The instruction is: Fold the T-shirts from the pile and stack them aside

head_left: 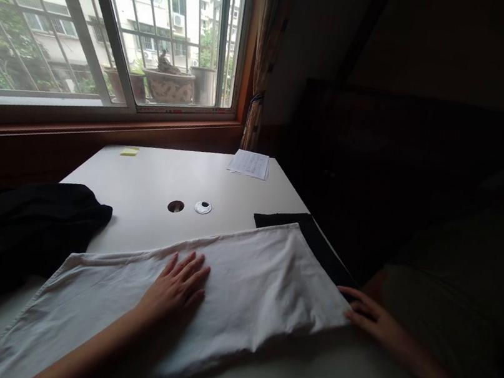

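A white piece of cloth (238, 282), perhaps a garment, lies spread across the white table with wrinkles toward its right end. Pressed flat on its middle is my left hand (181, 283), fingers stretched out. My right hand (364, 310) is at the cloth's right corner, by the table's right edge, with thumb and fingers closed on that corner. Beneath the cloth's far right end a folded black cloth (283, 219) sticks out. The near edge of the white cloth lies in shadow.
A dark heap of fabric (44, 215) covers the table's left side. Farther back are a round hole (176, 207), a white disc with a black dot (203, 207), written papers (249, 164) and a yellow note (129, 151). Behind the table (164, 169) is a barred window (163, 24).
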